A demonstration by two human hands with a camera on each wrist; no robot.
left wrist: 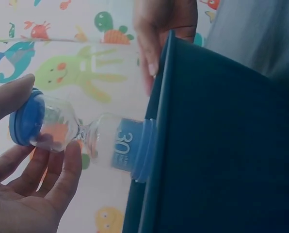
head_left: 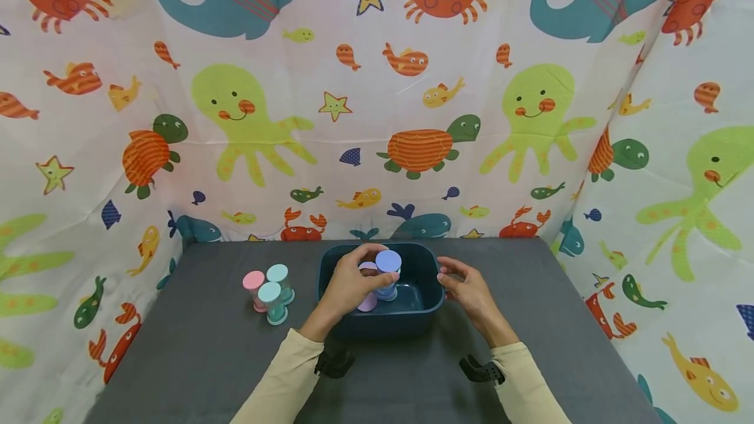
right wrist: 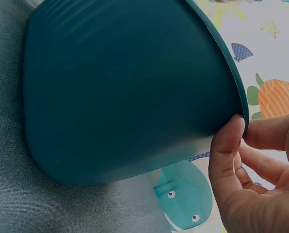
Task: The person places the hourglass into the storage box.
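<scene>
My left hand (head_left: 346, 283) holds a blue-capped sand timer (head_left: 388, 259) by its upper end, over the dark teal bin (head_left: 389, 326). In the left wrist view, the sand timer's lower cap overlaps the bin's rim and its blue label reads 30. Thumb and fingers lie around the timer's top cap and upper bulb. My right hand (head_left: 471, 290) pinches the bin's right rim between thumb and finger, as the right wrist view shows. Inside the bin, a purple-capped sand timer (head_left: 368, 303) shows partly behind my left hand.
Left of the bin, a pink-capped sand timer (head_left: 254, 280) and two teal-capped sand timers (head_left: 270, 293) stand close together on the grey table (head_left: 200, 345). A white curtain (head_left: 365, 169) printed with sea animals hangs behind the table and along its sides.
</scene>
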